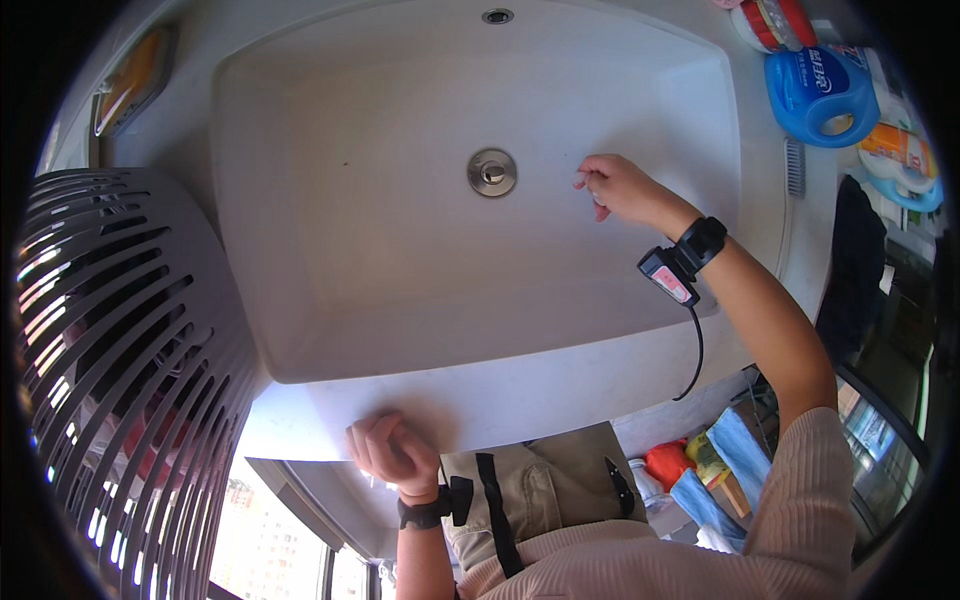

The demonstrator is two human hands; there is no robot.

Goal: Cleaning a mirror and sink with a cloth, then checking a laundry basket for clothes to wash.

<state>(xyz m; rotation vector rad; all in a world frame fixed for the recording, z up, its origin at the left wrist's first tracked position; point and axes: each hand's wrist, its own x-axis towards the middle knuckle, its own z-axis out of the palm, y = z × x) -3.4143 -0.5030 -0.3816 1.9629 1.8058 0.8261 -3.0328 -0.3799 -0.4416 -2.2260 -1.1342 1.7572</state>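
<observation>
A wide white sink basin (405,247) lies before me, with a round metal drain stopper (493,173) in its floor. My right hand (611,187) hangs over the basin to the right of the stopper, fingers curled; whether something small is between them cannot be made out. A black wrist strap with a small cabled device (667,277) is on that arm. My left hand (394,450) is at the counter's front edge (450,409), loosely curled, with nothing visible in it. A black strap with a device (450,504) circles the left wrist too.
A grey slatted plastic basket (187,247) holding cloth items stands left of the basin. On the right are a blue detergent bottle (821,97), a brush (795,166), a red-and-white container (776,24) and dark cloth (851,270). An overflow ring (498,16) sits in the basin's far wall.
</observation>
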